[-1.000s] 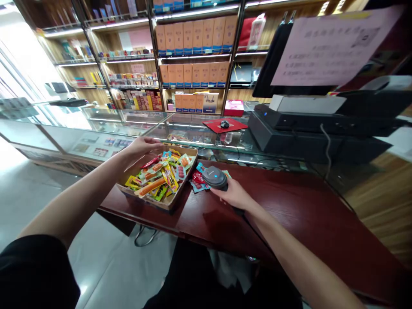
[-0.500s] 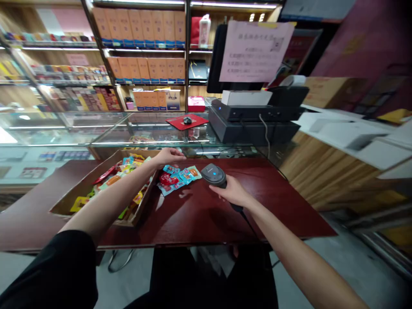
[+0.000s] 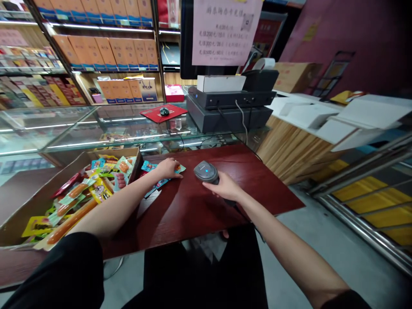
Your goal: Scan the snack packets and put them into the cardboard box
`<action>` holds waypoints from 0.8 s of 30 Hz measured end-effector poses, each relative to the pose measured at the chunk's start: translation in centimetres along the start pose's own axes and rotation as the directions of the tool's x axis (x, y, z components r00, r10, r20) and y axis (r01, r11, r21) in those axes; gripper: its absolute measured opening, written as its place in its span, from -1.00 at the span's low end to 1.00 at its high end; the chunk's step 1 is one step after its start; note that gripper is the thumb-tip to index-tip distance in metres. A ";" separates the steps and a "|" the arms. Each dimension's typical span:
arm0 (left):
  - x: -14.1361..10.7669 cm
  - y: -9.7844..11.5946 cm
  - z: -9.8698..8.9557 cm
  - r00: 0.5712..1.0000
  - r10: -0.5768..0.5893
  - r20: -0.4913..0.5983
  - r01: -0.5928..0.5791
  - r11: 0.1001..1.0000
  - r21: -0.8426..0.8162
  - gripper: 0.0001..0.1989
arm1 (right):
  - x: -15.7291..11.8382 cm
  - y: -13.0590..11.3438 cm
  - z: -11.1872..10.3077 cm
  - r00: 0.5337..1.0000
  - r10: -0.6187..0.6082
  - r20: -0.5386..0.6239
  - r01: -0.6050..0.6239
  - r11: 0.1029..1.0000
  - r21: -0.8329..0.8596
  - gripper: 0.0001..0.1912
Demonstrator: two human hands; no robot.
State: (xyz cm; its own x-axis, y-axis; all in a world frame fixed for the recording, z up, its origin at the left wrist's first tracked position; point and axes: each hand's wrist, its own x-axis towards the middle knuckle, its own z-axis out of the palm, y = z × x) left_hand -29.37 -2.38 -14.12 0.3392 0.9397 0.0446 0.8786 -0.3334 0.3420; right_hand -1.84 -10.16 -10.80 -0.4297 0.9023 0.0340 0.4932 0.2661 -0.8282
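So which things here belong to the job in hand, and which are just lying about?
Seemingly in use:
scanner, held in the right hand
loose packets, under the left hand
open snack box, beside them

Just about:
mouse on its red mat
pink notice
orange boxes on shelves

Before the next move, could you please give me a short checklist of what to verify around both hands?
1. Right hand holding the scanner: ok.
2. Left hand at the small packets: ok.
3. All the small packets fully visible: not ok, the left hand covers part of them.
4. Left hand gripping a packet: cannot tell, the fingers hide it.
5. Hands apart: ok, a gap shows between them.
6. Scanner aimed at a packet: cannot tell from this angle.
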 end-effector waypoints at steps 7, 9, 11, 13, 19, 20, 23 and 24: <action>-0.1 0.7 0.3 0.997 -0.078 0.024 0.077 0.996 0.053 -0.63 | 0.3 0.0 0.9 1.000 -0.016 -0.002 0.016 1.000 -0.022 -0.69; -0.1 0.8 -0.1 0.995 -0.098 -0.023 0.097 0.995 -0.033 -0.67 | 0.3 0.0 0.9 1.000 -0.026 -0.001 0.026 0.999 -0.020 -0.68; 0.0 0.8 -0.8 0.986 -0.144 -0.090 0.125 0.974 -0.191 -0.71 | 0.2 -0.1 0.9 0.999 -0.040 -0.006 0.040 0.999 -0.022 -0.69; 0.0 0.8 -1.6 0.972 -0.204 -0.117 0.137 0.894 -0.426 -0.75 | 0.2 -0.4 0.8 0.999 -0.051 -0.012 0.051 0.998 -0.026 -0.71; -0.5 1.0 -3.3 0.964 -0.251 0.093 0.189 0.393 -0.900 -0.60 | 0.3 -1.6 0.8 0.997 -0.067 -0.026 0.067 0.998 -0.005 -0.69; -0.6 1.0 -3.4 0.958 -0.269 0.096 0.191 0.354 -0.916 -0.56 | 0.4 -1.9 0.8 0.997 -0.071 -0.026 0.071 0.997 0.003 -0.68; -0.7 1.1 -3.5 0.948 -0.302 0.096 0.195 0.317 -0.928 -0.54 | 0.7 -2.5 0.9 0.996 -0.085 -0.032 0.086 0.996 0.019 -0.67; -0.7 1.2 -3.6 0.950 -0.295 0.101 0.196 0.315 -0.929 -0.55 | 0.8 -2.7 0.9 0.995 -0.088 -0.037 0.089 0.996 0.020 -0.68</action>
State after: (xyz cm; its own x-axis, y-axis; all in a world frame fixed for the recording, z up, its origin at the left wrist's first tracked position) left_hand -29.81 -3.16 -10.38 0.0973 0.9834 -0.1534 0.0307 0.1511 0.9880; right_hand -4.14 -10.48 -9.04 -0.4432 0.8873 0.1277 0.4375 0.3384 -0.8331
